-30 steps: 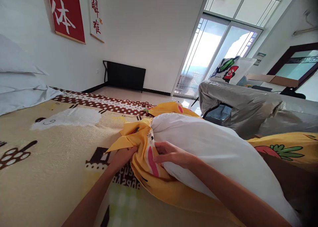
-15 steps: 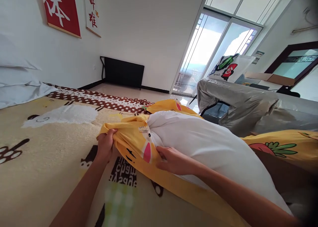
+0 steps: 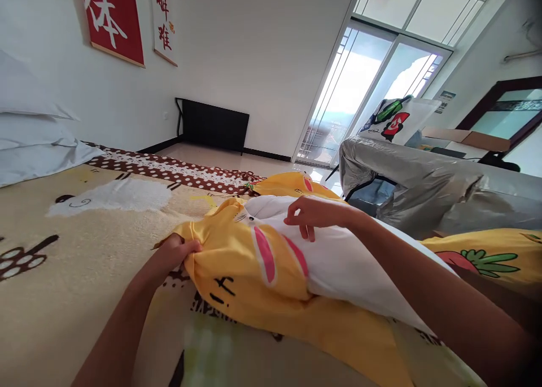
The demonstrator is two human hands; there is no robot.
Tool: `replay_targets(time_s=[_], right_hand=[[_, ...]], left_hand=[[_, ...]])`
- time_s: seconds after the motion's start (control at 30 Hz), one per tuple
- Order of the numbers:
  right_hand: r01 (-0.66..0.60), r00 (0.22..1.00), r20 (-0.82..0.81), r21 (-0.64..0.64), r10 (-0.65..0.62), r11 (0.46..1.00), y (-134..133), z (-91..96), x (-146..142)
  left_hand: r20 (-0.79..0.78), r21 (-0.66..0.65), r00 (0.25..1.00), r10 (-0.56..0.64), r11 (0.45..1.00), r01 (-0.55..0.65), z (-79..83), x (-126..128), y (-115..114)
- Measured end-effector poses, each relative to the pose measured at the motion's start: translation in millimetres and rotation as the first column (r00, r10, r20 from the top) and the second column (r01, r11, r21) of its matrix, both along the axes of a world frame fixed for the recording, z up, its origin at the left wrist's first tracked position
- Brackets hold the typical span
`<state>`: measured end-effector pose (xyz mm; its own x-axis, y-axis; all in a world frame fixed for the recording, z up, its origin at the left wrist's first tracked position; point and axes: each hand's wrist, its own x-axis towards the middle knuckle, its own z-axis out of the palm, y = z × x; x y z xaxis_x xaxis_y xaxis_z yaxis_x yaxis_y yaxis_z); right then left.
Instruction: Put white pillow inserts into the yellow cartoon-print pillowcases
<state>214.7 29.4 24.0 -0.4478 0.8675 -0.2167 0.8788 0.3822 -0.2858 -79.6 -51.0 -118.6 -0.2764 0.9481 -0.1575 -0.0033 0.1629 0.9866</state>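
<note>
A white pillow (image 3: 347, 262) lies on the bed, its near end partly inside a yellow pillowcase (image 3: 249, 268) printed with pink rabbit ears. My left hand (image 3: 175, 254) is closed on the pillowcase's left edge, low on the blanket. My right hand (image 3: 315, 213) rests on top of the pillow at the far rim of the pillowcase opening, fingers curled and pinching the cloth there.
The bed is covered by a cream blanket (image 3: 76, 251) with sheep and a brown dotted border. White pillows (image 3: 29, 144) are stacked at the left. A silver-covered piece of furniture (image 3: 423, 183) stands to the right, with a glass balcony door (image 3: 359, 93) behind and a black rack (image 3: 214, 130) by the wall.
My right hand has lifted from the pillow's near side to its top at the opening. The yellow pillowcase has come further over the pillow. My left hand still grips the edge.
</note>
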Motion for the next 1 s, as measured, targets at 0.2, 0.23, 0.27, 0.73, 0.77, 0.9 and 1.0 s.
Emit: replay_targets(time_s=[0.2,0.23,0.27,0.73,0.77,0.9,1.0], right_hand=[[-0.214,0.972,0.185,0.449,0.144,0.868,67.8,-23.9,-8.7],[-0.261,0.957,0.229,0.416,0.178,0.871,75.3,-33.4,-11.7],[-0.285,0.946,0.261,0.377,0.194,0.881,80.7,-44.0,-14.7],[-0.278,0.936,0.336,0.528,0.103,0.802,-5.2,-84.4,-32.7],[-0.296,0.931,0.349,0.546,0.109,0.784,-16.4,-82.1,-33.4],[-0.373,0.903,0.407,0.579,0.140,0.725,-55.6,-70.7,-33.0],[-0.437,0.879,0.439,0.587,0.186,0.681,-79.7,-56.5,-28.5]], left_hand=[[-0.514,-0.392,0.496,-0.700,0.706,0.590,28.2,-14.0,-51.6],[-0.508,-0.364,0.467,-0.724,0.672,0.645,31.2,-18.7,-54.8],[-0.478,-0.315,0.444,-0.758,0.619,0.719,32.5,-25.4,-56.3],[-0.306,0.550,0.934,-0.183,0.767,0.330,31.0,-22.5,-31.2],[-0.468,0.524,0.874,-0.133,0.755,0.395,37.9,-4.9,-34.7],[-0.899,0.349,0.420,0.122,0.780,0.519,56.9,70.3,-42.4],[-0.977,0.209,0.070,0.200,0.859,0.467,59.7,103.2,-35.7]])
